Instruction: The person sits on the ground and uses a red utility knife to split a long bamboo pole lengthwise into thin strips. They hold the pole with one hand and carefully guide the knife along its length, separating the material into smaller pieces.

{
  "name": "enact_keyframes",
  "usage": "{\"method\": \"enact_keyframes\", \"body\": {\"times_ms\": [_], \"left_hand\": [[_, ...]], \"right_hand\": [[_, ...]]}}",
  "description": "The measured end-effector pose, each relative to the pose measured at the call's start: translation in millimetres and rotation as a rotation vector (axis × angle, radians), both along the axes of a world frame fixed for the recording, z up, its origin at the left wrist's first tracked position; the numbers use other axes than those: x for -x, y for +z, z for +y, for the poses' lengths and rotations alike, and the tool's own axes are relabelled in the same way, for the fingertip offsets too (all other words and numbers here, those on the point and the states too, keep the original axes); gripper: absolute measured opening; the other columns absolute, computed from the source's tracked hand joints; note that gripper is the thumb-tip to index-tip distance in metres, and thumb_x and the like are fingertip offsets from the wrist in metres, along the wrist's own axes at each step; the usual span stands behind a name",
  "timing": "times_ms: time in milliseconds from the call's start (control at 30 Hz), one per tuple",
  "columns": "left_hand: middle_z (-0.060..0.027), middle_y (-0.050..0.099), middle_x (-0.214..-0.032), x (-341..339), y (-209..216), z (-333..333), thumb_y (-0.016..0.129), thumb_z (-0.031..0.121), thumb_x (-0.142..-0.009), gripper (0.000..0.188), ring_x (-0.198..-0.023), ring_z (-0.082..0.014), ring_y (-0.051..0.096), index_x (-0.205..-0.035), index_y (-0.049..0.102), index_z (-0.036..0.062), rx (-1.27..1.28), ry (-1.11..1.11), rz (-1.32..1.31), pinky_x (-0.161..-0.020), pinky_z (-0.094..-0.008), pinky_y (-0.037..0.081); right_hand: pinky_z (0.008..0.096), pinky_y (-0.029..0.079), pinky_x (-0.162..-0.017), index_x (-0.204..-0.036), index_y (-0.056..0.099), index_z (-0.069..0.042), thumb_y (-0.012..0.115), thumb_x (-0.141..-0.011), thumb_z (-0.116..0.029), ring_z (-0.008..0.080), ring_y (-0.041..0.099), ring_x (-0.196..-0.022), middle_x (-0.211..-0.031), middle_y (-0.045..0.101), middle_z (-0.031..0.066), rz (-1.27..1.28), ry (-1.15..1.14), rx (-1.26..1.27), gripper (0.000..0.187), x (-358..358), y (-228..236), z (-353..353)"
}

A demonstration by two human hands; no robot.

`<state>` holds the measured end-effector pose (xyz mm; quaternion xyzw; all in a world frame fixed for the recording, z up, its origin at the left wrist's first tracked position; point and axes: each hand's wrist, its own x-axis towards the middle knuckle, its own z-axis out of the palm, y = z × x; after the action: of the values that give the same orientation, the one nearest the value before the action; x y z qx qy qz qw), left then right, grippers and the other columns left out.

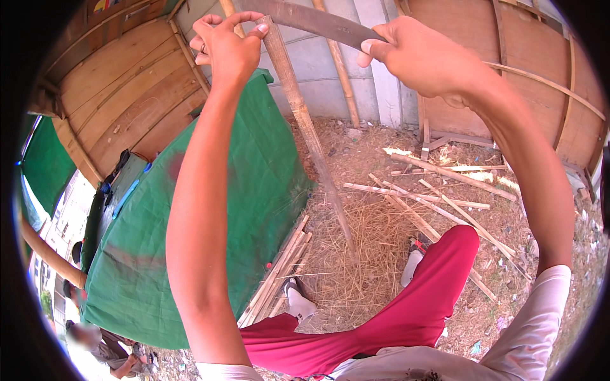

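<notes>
A long, slim bamboo pole (300, 105) leans upright before me, its lower end on the straw-strewn ground between my feet. My left hand (230, 47) is at the pole's top end, with thumb and forefinger pinched at its edge and the other fingers curled. Across that top lies the broad, dark blade of a machete (321, 23), its far end beside my left fingers and cut off by the picture's edge. My right hand (413, 56) is closed round the machete's handle end, and the grip itself is hidden in the fist.
A green tarpaulin (254, 190) covers a bulky thing at my left. Split strips (283, 267) lie along its foot; more sticks (438, 197) lie scattered at right on dry litter. Wooden panels (133, 95) and a pale wall (305, 63) stand behind. Another person (105, 346) is at lower left.
</notes>
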<state>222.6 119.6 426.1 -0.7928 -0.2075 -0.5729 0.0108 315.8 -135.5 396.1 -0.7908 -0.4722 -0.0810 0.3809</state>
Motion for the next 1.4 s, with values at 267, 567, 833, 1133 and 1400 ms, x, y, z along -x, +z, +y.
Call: {"method": "enact_keyframes", "body": {"times_ms": [267,567,833,1133,1400], "left_hand": [[-0.0096,0.035,-0.136,-1.3,-3.3,6.4,0.078,0.037,-0.087,0.024,-0.131,-0.0326,0.029,-0.109,0.077,0.0289,-0.031,-0.016,-0.027,-0.11,-0.0519,0.024],[-0.0096,0.035,-0.135,-1.0,-5.6,21.1,0.078,0.04,-0.087,0.024,-0.127,-0.0332,0.029,-0.108,0.078,0.0293,-0.074,0.033,-0.047,-0.109,-0.052,0.025],[-0.0087,0.036,-0.136,5.9,-1.3,33.7,0.077,0.041,-0.087,0.026,-0.128,-0.0328,0.03,-0.11,0.077,0.0286,-0.034,0.058,-0.036,-0.107,-0.0512,0.027],[-0.012,0.067,-0.101,-3.5,-4.2,28.9,0.08,0.03,-0.081,0.033,-0.121,-0.0348,0.045,-0.103,0.074,0.0075,-0.167,-0.001,-0.094,-0.102,-0.0528,0.03],[0.0001,0.072,-0.102,-2.7,-0.8,12.7,0.074,0.032,-0.089,0.033,-0.121,-0.0269,0.043,-0.114,0.074,0.0112,-0.077,-0.006,0.051,-0.102,-0.0467,0.023]], "right_hand": [[0.0304,0.024,-0.042,-0.102,0.068,-0.004,0.049,-0.105,-0.03,0.0086,0.028,-0.045,-0.058,0.028,-0.0067,0.299,0.14,0.093,0.033,-0.9,19.0,-20.7],[0.0354,0.031,-0.046,-0.102,0.069,-0.003,0.045,-0.107,-0.029,0.011,0.036,-0.046,-0.055,0.036,-0.0044,0.318,0.171,0.086,0.036,9.9,-39.3,10.1],[0.0441,0.05,-0.08,-0.105,0.064,0.007,0.046,-0.106,-0.025,0.0328,0.066,-0.079,-0.078,0.065,0.0178,0.185,0.218,0.323,0.038,9.7,-82.2,4.3],[0.0495,0.055,-0.071,-0.111,0.061,0.012,0.049,-0.106,-0.024,0.0397,0.071,-0.078,-0.088,0.069,0.0282,0.039,-0.028,0.379,0.038,20.7,-65.4,1.8],[0.0514,0.052,-0.072,-0.101,0.065,0.008,0.053,-0.103,-0.025,0.0381,0.068,-0.072,-0.083,0.068,0.0246,0.053,-0.036,0.264,0.035,16.5,-62.1,1.1]]}}
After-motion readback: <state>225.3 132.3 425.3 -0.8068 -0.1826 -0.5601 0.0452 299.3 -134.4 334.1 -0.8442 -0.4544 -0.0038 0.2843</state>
